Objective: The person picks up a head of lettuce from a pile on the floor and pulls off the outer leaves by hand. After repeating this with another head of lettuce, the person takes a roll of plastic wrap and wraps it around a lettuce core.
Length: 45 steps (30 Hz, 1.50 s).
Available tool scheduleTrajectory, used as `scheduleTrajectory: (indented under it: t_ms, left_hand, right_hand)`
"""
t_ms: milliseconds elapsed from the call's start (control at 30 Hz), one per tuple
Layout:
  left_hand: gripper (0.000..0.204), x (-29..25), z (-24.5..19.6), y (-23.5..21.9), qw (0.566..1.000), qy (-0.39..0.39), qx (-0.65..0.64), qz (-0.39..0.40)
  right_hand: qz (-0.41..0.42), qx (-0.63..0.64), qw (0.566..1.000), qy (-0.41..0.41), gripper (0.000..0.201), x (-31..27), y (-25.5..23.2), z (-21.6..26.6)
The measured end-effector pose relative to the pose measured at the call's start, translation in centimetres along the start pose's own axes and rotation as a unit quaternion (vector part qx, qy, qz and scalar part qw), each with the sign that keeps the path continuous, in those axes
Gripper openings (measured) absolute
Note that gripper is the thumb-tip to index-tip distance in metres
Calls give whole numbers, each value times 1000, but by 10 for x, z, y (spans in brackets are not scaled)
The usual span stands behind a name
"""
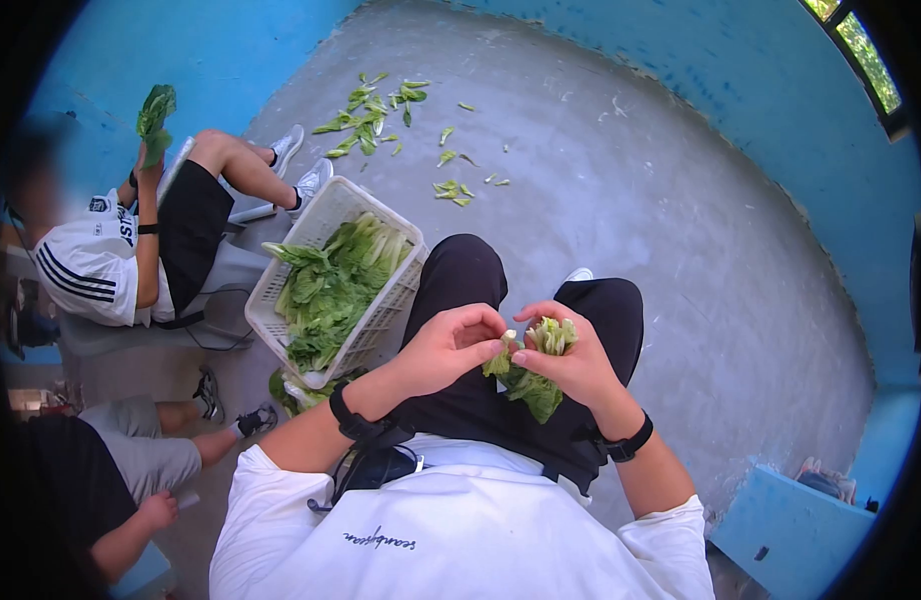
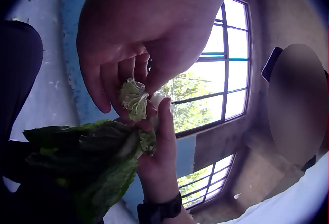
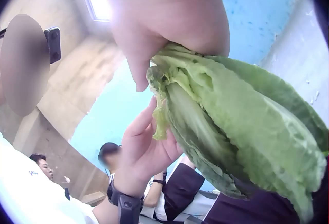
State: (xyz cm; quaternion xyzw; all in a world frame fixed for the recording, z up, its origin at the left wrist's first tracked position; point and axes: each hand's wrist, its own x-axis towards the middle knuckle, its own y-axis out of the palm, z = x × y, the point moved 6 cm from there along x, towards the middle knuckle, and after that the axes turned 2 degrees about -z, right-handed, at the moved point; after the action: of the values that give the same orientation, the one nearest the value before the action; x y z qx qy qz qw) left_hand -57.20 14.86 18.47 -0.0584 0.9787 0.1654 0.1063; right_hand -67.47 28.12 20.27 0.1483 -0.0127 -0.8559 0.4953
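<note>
In the head view, the left hand and right hand covered the base of the leafy vegetable, so the grip on its stem could not be seen. In the left wrist view, the vegetable's dark leaves ran off the bottom edge. In the right wrist view, the right hand was overexposed and cut off by the top edge. The scattered leaves on the floor were too small to identify.

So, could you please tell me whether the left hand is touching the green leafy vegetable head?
Touching. The left wrist view shows the left hand pinching a pale leaf of the green leafy vegetable head.
</note>
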Motion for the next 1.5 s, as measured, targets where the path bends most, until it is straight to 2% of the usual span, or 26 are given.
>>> scheduleTrajectory:
  t_ms: [133,233,533,833,1033,1133,1233,1433,1500]
  left_hand:
    - [16,2,-14,-5,992,107,45,-56]
    - [17,0,-17,-2,999,11,-41,-26]
    - [19,4,-3,8,995,-39,-92,-9]
    - [22,10,2,9,994,-54,-95,-13]
    - [19,11,3,12,993,-63,-96,-36]
    - [17,12,3,15,993,-57,-84,-53]
    - [17,12,6,16,994,-48,-55,-78]
    - [17,12,2,14,994,10,-26,-108]
    - [17,12,2,14,993,23,-26,-117]
  right_hand:
    - [12,6,1000,-13,49,0,3,2]
    - [5,35,999,-24,54,2,3,1]
    - [-2,300,953,39,61,8,-7,-17]
    - [4,310,949,49,64,9,-8,-19]
    - [14,267,962,58,54,8,-6,-23]
    - [16,288,956,58,51,7,-2,-29]
    - [17,280,960,20,54,6,0,-31]
    - [-2,312,949,35,51,6,5,-23]
    - [-20,237,971,18,47,7,4,-22]
